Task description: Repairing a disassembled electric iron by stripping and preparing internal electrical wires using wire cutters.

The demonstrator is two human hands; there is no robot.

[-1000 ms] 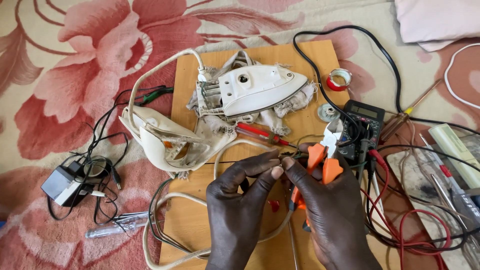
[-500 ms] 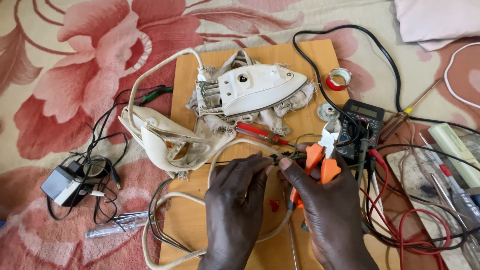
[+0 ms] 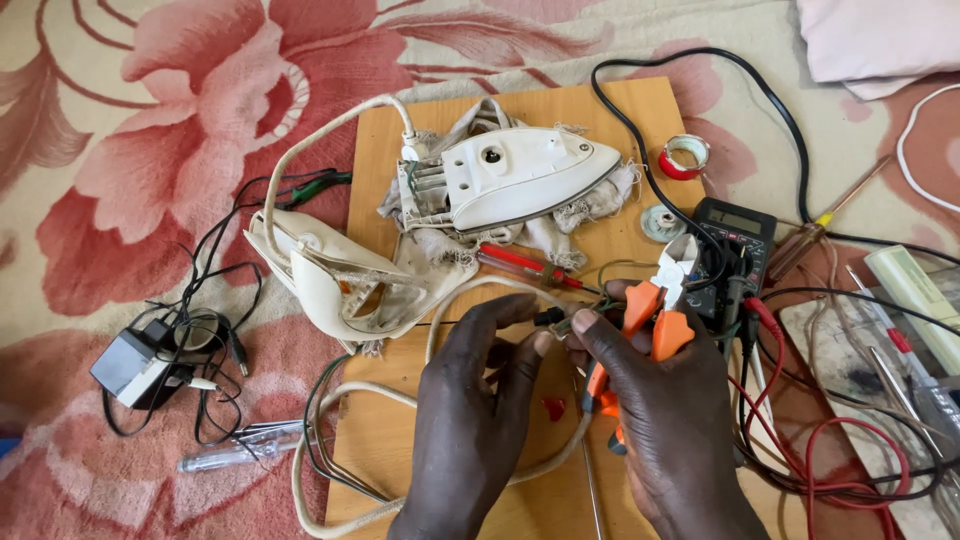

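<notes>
My left hand (image 3: 470, 410) and my right hand (image 3: 655, 400) meet over a wooden board (image 3: 420, 180), their fingertips pinching thin wire ends (image 3: 556, 322) of a cream power cord (image 3: 440, 400). The right hand also grips orange-handled pliers (image 3: 655, 312), jaws pointing up and away. Beyond the hands lies a dismantled white clothes iron body (image 3: 520, 175) on a rag, with its cream handle shell (image 3: 340, 275) off to the left. A red-handled screwdriver (image 3: 525, 265) lies between the iron and my hands.
A black multimeter (image 3: 735, 245) with red and black leads sits right of the pliers. Red tape roll (image 3: 685, 157) rests at the board's far right corner. A grey adapter (image 3: 135, 365) with tangled black wires lies left on the floral cloth. More tools crowd the right edge.
Both hands have shifted slightly; the left fingers have closed in on the wire ends beside the right fingertips. The pliers stay in the right hand.
</notes>
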